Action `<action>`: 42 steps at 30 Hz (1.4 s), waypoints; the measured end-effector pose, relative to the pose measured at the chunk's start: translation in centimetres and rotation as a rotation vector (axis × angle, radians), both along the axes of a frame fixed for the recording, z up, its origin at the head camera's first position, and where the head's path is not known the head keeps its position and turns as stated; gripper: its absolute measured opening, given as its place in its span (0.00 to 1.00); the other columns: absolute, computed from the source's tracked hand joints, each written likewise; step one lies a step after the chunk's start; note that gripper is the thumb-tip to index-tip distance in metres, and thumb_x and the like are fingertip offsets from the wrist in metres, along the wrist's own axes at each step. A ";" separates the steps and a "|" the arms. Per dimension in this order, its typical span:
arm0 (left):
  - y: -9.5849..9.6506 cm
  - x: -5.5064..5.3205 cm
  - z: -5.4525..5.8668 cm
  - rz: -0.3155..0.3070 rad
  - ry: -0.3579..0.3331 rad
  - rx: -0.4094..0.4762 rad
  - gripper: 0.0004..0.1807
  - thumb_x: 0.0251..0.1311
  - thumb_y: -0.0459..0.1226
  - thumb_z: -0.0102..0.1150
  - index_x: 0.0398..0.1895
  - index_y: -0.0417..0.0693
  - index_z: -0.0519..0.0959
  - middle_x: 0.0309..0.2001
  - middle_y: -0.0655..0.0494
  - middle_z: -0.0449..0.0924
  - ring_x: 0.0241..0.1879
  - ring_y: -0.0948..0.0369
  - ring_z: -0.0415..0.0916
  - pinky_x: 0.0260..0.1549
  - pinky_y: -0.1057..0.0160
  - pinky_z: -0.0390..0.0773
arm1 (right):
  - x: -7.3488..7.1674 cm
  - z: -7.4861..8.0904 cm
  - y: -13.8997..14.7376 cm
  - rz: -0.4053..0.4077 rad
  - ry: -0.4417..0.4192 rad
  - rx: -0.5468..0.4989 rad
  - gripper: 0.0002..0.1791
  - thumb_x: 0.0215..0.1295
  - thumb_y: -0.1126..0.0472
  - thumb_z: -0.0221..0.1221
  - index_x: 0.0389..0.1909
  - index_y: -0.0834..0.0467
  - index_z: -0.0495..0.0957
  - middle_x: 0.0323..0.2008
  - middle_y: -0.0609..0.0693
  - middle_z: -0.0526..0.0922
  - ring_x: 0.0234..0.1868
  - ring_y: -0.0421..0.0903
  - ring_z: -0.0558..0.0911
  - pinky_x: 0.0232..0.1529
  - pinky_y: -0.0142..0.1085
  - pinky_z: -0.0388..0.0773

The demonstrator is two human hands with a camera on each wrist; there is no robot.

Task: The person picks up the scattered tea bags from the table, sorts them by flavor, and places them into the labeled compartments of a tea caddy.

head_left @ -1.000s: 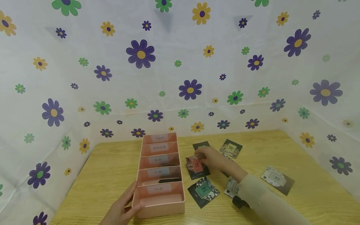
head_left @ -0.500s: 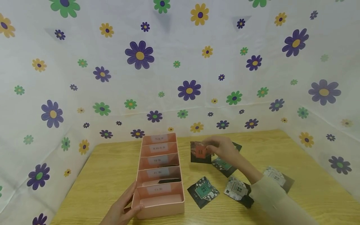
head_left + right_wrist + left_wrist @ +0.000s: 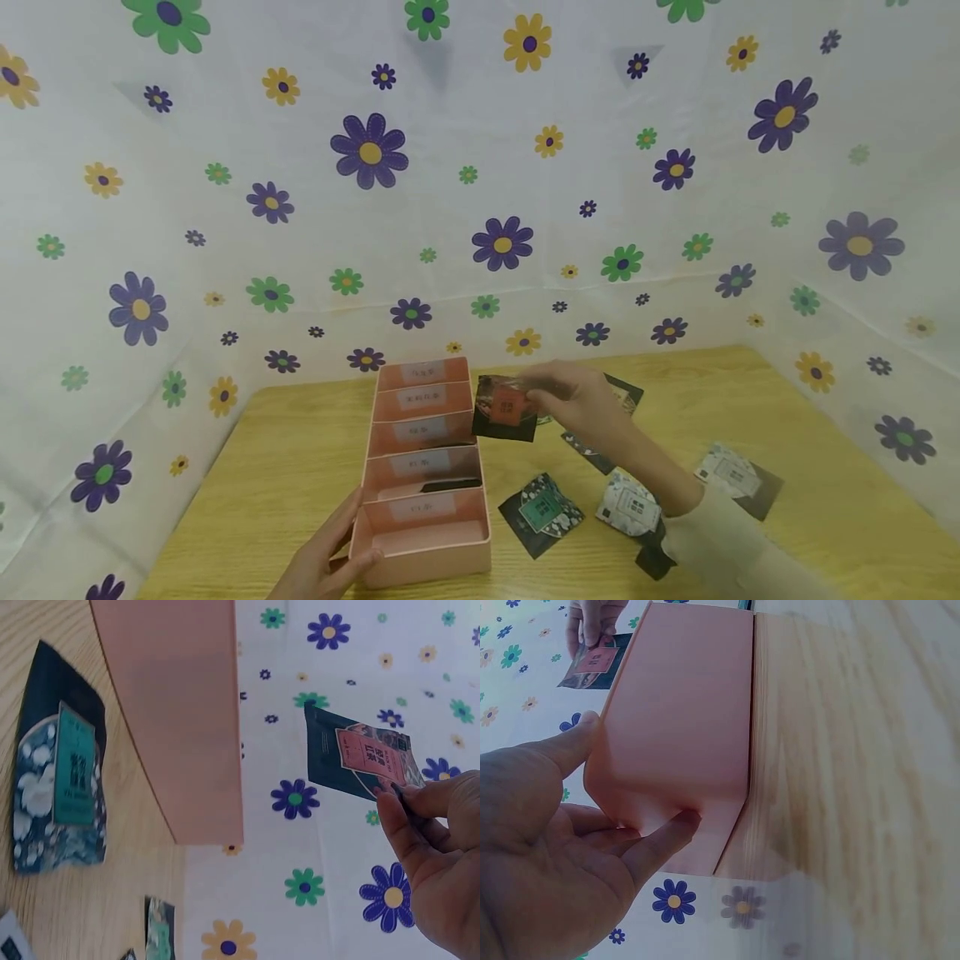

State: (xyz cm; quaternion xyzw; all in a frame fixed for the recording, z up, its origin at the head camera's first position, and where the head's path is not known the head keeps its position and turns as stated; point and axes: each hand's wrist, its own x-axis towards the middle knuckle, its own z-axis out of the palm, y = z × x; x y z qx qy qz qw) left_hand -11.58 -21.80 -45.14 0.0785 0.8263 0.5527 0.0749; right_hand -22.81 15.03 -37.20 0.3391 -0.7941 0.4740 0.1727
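Well, sachet (image 3: pixel 366 756) (red-labelled) between right fingers (image 3: pixel 403 838)

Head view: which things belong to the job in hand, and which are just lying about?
Job:
red-labelled sachet, in right hand
pink compartment box, gripped by left hand
probably the loose sachets

Just surroundings:
wooden table
flowered cloth

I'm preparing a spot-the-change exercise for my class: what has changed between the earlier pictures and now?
The right hand, pinching the red-labelled sachet, has raised it and carried it left, toward the right side of the pink box. The left hand still holds the box's near left corner; the box and the green-labelled sachet beside its near end have stayed put.
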 end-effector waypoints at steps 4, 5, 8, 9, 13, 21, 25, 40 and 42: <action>-0.2 0.1 -0.2 -0.008 0.001 0.011 0.45 0.70 0.38 0.66 0.83 0.39 0.51 0.79 0.31 0.48 0.71 0.28 0.59 0.47 0.51 0.86 | 0.5 0.1 -1.3 0.007 0.066 -0.010 0.14 0.66 0.73 0.66 0.51 0.60 0.87 0.48 0.52 0.88 0.42 0.46 0.89 0.43 0.35 0.86; -0.2 0.1 -0.2 -0.010 0.005 0.010 0.45 0.70 0.38 0.66 0.83 0.39 0.51 0.79 0.31 0.48 0.71 0.28 0.59 0.47 0.51 0.86 | 0.6 0.0 -1.6 0.009 0.083 -0.015 0.14 0.66 0.73 0.67 0.51 0.60 0.87 0.47 0.52 0.88 0.42 0.45 0.89 0.42 0.35 0.86; -0.2 0.1 -0.1 -0.015 0.019 0.003 0.45 0.70 0.38 0.66 0.83 0.40 0.52 0.79 0.31 0.49 0.70 0.29 0.60 0.47 0.53 0.86 | 0.9 -0.3 -2.9 0.032 0.117 -0.034 0.15 0.65 0.74 0.67 0.50 0.60 0.87 0.45 0.51 0.88 0.39 0.44 0.88 0.39 0.33 0.87; -0.2 0.0 -0.1 -0.014 0.023 -0.002 0.45 0.70 0.39 0.66 0.83 0.40 0.52 0.79 0.31 0.49 0.70 0.29 0.61 0.47 0.53 0.86 | 1.0 -0.5 -3.3 0.040 0.130 -0.038 0.15 0.65 0.74 0.67 0.50 0.60 0.87 0.44 0.50 0.88 0.38 0.43 0.88 0.38 0.32 0.86; 0.0 0.0 0.0 -0.012 0.027 -0.006 0.45 0.70 0.39 0.66 0.82 0.40 0.53 0.79 0.31 0.50 0.70 0.29 0.61 0.47 0.53 0.86 | 1.6 -1.5 -4.8 0.088 0.216 -0.039 0.17 0.64 0.77 0.66 0.51 0.60 0.87 0.42 0.50 0.87 0.37 0.40 0.86 0.37 0.30 0.85; -0.1 0.1 -0.1 -0.014 0.021 -0.003 0.44 0.71 0.38 0.65 0.82 0.38 0.52 0.79 0.30 0.48 0.70 0.28 0.61 0.46 0.53 0.86 | 2.5 -3.6 -6.9 0.104 0.419 0.078 0.19 0.60 0.80 0.67 0.50 0.62 0.86 0.42 0.51 0.86 0.37 0.40 0.83 0.34 0.22 0.78; -0.1 0.1 -0.1 -0.021 0.021 0.007 0.45 0.71 0.38 0.65 0.83 0.39 0.52 0.79 0.30 0.48 0.70 0.28 0.60 0.47 0.53 0.86 | 3.1 -4.4 -7.2 0.126 0.395 0.154 0.18 0.61 0.79 0.67 0.50 0.62 0.86 0.44 0.50 0.85 0.41 0.40 0.83 0.39 0.20 0.78; -0.1 0.0 -0.2 -0.020 0.018 0.015 0.45 0.70 0.39 0.66 0.83 0.40 0.52 0.79 0.31 0.49 0.70 0.29 0.60 0.48 0.53 0.86 | 4.3 -6.0 -6.8 0.079 0.523 0.490 0.17 0.58 0.72 0.73 0.45 0.52 0.90 0.38 0.41 0.87 0.43 0.39 0.81 0.48 0.33 0.79; -0.1 0.0 -0.2 -0.023 0.015 0.014 0.45 0.70 0.39 0.66 0.83 0.40 0.52 0.79 0.31 0.48 0.71 0.28 0.59 0.48 0.52 0.86 | 4.2 -6.0 -6.8 0.063 0.513 0.547 0.17 0.59 0.71 0.72 0.47 0.52 0.89 0.39 0.40 0.87 0.44 0.40 0.80 0.48 0.34 0.78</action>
